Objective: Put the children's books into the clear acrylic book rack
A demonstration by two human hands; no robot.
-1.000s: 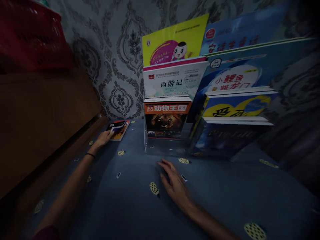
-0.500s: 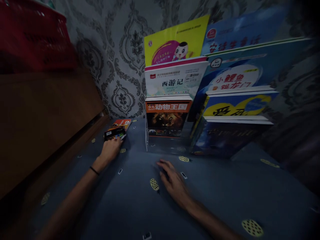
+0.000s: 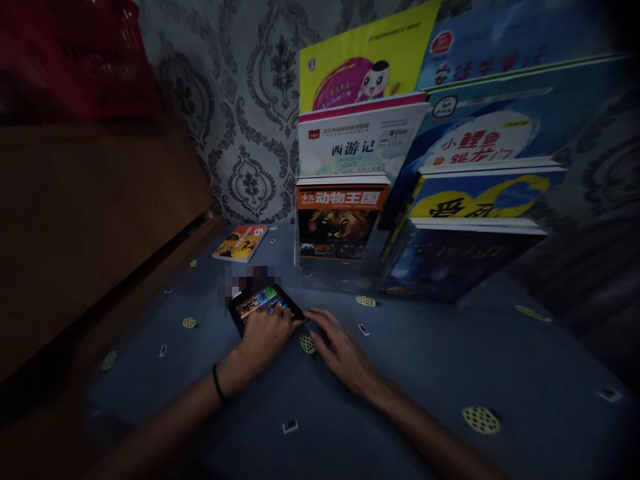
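My left hand (image 3: pixel 269 338) is closed on a small black book (image 3: pixel 263 298) with colourful pictures on its cover, just above or on the blue-grey patterned cloth. Part of the cover lies under the fingers, and its far edge is blurred. At the book's right corner is my right hand (image 3: pixel 345 357), fingers stretched out and slightly apart. Its fingertips come close to the left fingers; whether they touch the book I cannot tell. Farther back, an orange book (image 3: pixel 241 243) lies flat on the cloth.
A clear stand (image 3: pixel 327 272) holds several upright books, among them an orange lion-cover book (image 3: pixel 340 223) and a dark blue book (image 3: pixel 460 263). A brown wooden panel (image 3: pixel 100 233) borders the left side, with a red basket (image 3: pixel 100 63) above it. Patterned wallpaper (image 3: pixel 250 133) is behind.
My left hand has brought the black book from on top of the orange book toward me and to the right, uncovering the orange book. My right hand has shifted only slightly.
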